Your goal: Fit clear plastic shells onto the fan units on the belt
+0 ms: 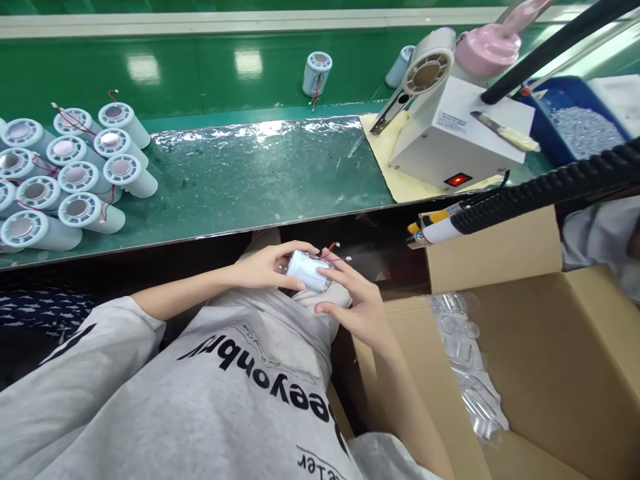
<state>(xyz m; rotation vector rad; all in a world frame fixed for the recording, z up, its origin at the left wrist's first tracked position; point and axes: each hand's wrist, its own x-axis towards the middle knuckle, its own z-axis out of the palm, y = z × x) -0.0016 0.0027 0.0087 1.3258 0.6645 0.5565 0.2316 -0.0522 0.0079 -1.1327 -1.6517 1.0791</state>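
Observation:
Over my lap, in front of the bench edge, a light blue cylinder (pixel 306 269) with thin red wires lies on its side between my two hands. My left hand (pixel 267 267) grips its left end, thumb below and fingers above. My right hand (pixel 357 300) has its fingertips on the right end, where clear plastic seems to show at the edge. The wires, with small white plugs, stick out past the right fingers. Several like cylinders (pixel 75 175) stand close together at the bench's left, with round metallic discs in their tops.
On the green bench (pixel 250 180) stands a grey box (pixel 450 147) with a lit red switch, beside a blue bin (pixel 545 113) of small clear pieces. A cardboard box (pixel 565 347) at right holds clear plastic shells (pixel 463 353). A black coiled hose (pixel 550 190) crosses above. Another cylinder (pixel 317 73) stands behind.

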